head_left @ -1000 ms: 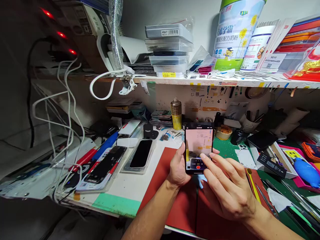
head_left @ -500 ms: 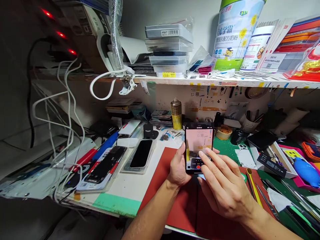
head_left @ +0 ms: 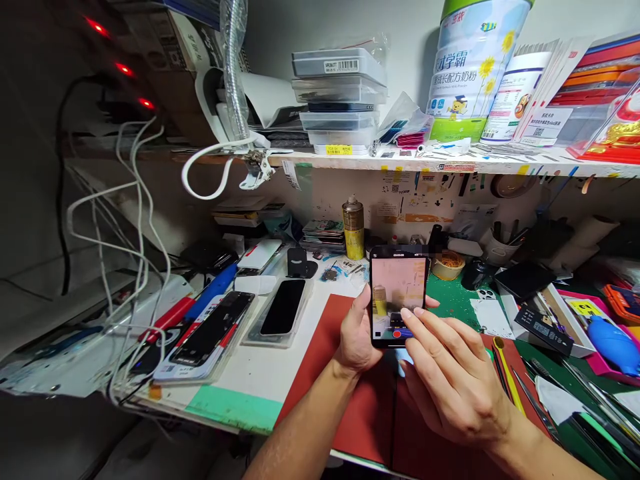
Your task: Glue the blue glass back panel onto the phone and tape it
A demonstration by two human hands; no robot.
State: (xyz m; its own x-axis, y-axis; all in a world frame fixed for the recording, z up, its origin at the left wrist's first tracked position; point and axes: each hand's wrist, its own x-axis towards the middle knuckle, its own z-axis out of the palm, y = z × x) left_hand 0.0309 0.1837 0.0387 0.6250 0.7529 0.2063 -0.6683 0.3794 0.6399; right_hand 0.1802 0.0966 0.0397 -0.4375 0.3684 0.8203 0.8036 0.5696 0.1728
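Observation:
My left hand (head_left: 356, 337) is closed around a smartphone (head_left: 397, 283), held upright above the red mat (head_left: 320, 360). A camera view with a red button near the bottom fills its lit screen. My right hand (head_left: 453, 377) is beside the phone's lower right, its fingers stretched out over the screen. Whether a fingertip touches the glass, I cannot tell. To the left, a dark-screened phone (head_left: 283, 307) lies on a clear case. Nearer the left edge is an opened phone part (head_left: 213, 333) with a black inside.
A spray can (head_left: 353, 230) stands behind the phone. White cables (head_left: 135, 220) hang at the left. Tweezers (head_left: 537, 403), a yellow-handled brush (head_left: 510, 377) and a blue air blower (head_left: 613, 343) lie at the right. Overhead runs a loaded shelf (head_left: 415, 163).
My right hand has shifted slightly down and right on the screen. The camera view on the phone now shows the yellow can. My left hand keeps its grip.

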